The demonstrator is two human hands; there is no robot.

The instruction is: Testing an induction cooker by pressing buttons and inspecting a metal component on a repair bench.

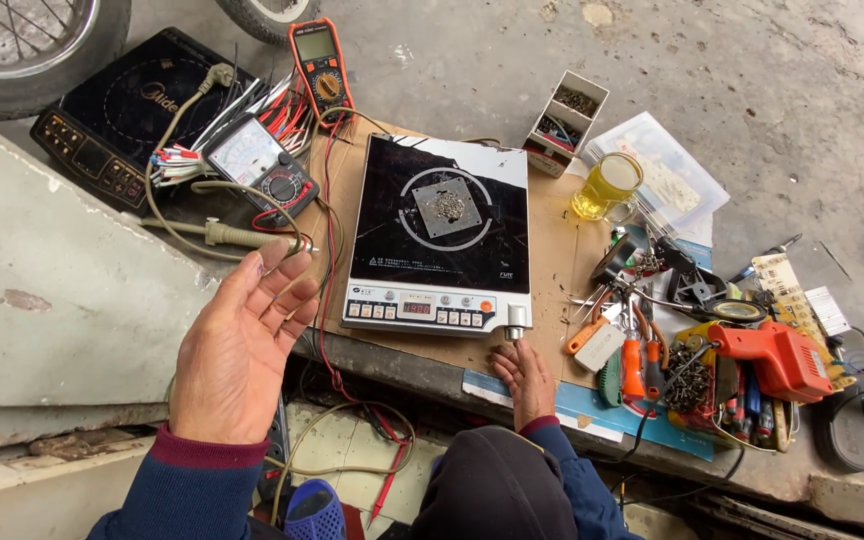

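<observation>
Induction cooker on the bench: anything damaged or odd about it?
Yes. The induction cooker has a white, chipped-looking break in its black glass top along the far edge. Its display is lit red, the right hand touches its silver knob, and the left hand is raised open.

The left hand [237, 345] is raised with its palm turned up and open — fingers [287, 275] spread and slightly curled, thumb out to the side, gripping nothing. Its forearm comes up from the lower left in a dark blue knitted sleeve with a maroon cuff. The right hand [524, 375] lies lower, palm down — fingers pointing forward, sleeve the same blue.
</observation>
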